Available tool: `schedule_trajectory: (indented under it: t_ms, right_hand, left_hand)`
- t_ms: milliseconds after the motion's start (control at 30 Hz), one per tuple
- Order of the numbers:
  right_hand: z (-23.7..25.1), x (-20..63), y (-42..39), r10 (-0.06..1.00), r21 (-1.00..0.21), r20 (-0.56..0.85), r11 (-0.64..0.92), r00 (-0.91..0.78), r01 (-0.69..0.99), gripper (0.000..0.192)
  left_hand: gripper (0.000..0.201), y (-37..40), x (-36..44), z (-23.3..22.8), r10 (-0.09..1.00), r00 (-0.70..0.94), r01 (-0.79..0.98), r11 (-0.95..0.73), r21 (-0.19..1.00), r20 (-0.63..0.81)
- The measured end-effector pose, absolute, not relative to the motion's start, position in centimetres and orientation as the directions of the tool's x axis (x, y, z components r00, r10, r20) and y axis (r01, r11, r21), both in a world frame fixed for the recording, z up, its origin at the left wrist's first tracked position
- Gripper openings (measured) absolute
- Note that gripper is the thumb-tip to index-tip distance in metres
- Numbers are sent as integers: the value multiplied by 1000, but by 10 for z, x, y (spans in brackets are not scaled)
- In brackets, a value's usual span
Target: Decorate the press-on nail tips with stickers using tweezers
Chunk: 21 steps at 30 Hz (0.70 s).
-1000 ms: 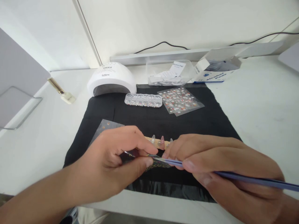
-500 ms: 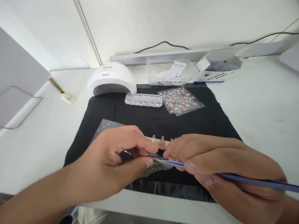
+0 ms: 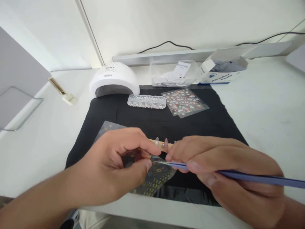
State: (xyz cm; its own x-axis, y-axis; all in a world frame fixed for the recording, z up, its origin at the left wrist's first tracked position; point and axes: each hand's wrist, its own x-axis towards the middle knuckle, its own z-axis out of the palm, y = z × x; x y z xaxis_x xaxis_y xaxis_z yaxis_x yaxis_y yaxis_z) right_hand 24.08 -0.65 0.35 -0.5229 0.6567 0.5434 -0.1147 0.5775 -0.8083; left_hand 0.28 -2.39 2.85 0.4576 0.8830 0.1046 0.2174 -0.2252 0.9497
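Observation:
My left hand [image 3: 111, 165] pinches a dark sticker sheet [image 3: 156, 179] with small coloured shapes, holding it tilted above the front of the black mat [image 3: 147, 122]. My right hand [image 3: 226, 168] grips blue tweezers [image 3: 250, 178] whose tips rest on the sheet next to my left thumb. Behind my fingers a wooden strip carries several false nails [image 3: 164, 144], partly hidden by both hands. Another dark sheet [image 3: 107, 127] peeks out behind my left hand.
At the back of the mat stand a white nail lamp [image 3: 114, 78], a clear box of rhinestones [image 3: 146, 101] and a colourful sticker sheet [image 3: 184, 101]. Behind them are a clear tray of pads [image 3: 173, 74] and an alcohol pad box [image 3: 221, 71]. A gold-capped bottle [image 3: 63, 92] lies left.
My left hand has tipped the sticker sheet up toward me, so more of its coloured shapes show. The tweezer tips stay at the sheet's upper edge.

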Motion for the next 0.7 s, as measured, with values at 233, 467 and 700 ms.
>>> schedule_trajectory:
  t_ms: [233,467,700]
  right_hand:
    - [7,243,-10,695,-825,512,562,-504,-62,27]
    - [-2,247,-13,741,-817,534,576,-407,-24,14]
    - [2,244,-14,750,-824,513,566,-417,5,7]
  left_hand:
    - [20,-21,4,29,896,442,211,-151,966,44]
    - [21,-21,3,28,902,428,195,-159,968,62]
    - [18,-23,6,32,915,403,165,-103,981,28]
